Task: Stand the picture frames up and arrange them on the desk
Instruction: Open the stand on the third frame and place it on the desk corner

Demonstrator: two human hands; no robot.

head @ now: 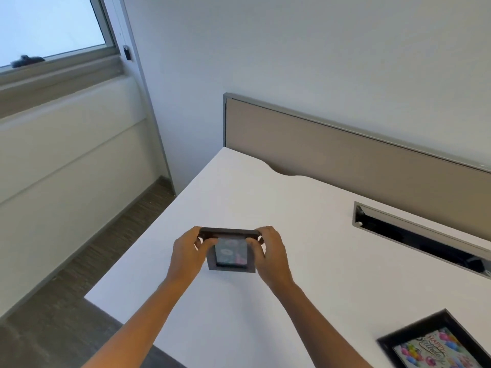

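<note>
Both hands hold a small dark picture frame (pixel 230 253) upright on the white table (pixel 305 221), left of the cable slot (pixel 422 236). The left hand (pixel 187 254) and the right hand (pixel 271 254) have their fingers (pixel 206 243) closed round its top corners. To stand it well, I judge the base should sit flat and the back stand be spread before letting go. A second frame (pixel 435 343) lies flat, nearer than the slot.

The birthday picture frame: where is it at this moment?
In the head view, the birthday picture frame lies flat, face up, at the bottom right of the white desk, right of the right hand and nearer than the cable slot.
</note>
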